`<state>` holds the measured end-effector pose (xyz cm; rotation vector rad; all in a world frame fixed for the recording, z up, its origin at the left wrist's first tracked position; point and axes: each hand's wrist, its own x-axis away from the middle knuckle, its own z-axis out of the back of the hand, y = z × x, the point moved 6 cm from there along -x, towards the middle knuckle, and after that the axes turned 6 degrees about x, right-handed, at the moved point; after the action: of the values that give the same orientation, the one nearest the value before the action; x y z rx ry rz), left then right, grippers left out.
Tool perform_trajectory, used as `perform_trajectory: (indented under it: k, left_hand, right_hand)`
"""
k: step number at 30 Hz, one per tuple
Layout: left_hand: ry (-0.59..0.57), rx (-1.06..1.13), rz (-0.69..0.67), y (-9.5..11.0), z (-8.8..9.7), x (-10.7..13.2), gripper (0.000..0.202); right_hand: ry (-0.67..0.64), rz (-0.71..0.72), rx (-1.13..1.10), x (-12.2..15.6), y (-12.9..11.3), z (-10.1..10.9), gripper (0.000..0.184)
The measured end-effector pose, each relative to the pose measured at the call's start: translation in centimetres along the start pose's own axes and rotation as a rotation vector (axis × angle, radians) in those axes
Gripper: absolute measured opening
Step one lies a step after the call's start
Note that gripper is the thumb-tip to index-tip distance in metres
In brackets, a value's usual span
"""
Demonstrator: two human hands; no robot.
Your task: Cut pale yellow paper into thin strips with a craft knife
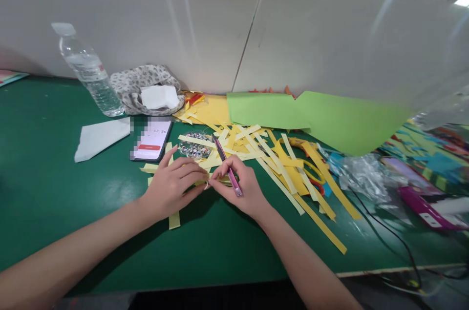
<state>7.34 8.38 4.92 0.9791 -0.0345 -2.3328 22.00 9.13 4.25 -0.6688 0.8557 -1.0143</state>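
My left hand (176, 187) is closed, its thumb and fingertips pinching a small pale yellow paper strip (206, 184). My right hand (244, 185) meets it there, thumb and finger at the same bit of paper. Across the right fingers lies a slim purple-pink tool (233, 178), slanting up to a dark tip; whether it is a pen or a craft knife I cannot tell. Just beyond the hands sits a clear round dish of small coloured gems (197, 145), with a strip across it. Many loose yellow paper strips (273, 166) spread to the right.
Left of the dish are a phone (152, 140), a folded white tissue (100, 139), a water bottle (90, 73) and a spotted cloth pouch (146, 80). Green paper (330, 119) leans at the back. Yellow-handled scissors (311, 171), crumpled plastic (366, 178) and a black cable (388, 234) lie right.
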Motion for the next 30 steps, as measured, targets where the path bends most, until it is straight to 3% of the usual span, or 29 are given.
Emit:
perform_trajectory:
  k: [9, 17, 30]
  left_hand:
    - [-0.029, 0.001, 0.022, 0.2, 0.0, -0.1, 0.014]
    - [-0.021, -0.093, -0.065, 0.1, 0.0, -0.1, 0.015]
    - [-0.003, -0.178, 0.020, -1.4, 0.2, -0.1, 0.011]
  right_hand:
    - [-0.029, 0.017, 0.084, 0.2, 0.4, -0.6, 0.024]
    - [0.008, 0.044, 0.060, 0.1, 0.1, 0.4, 0.021]
    - [0.259, -0.039, 0.006, 0.1, 1.0, 2.0, 0.021]
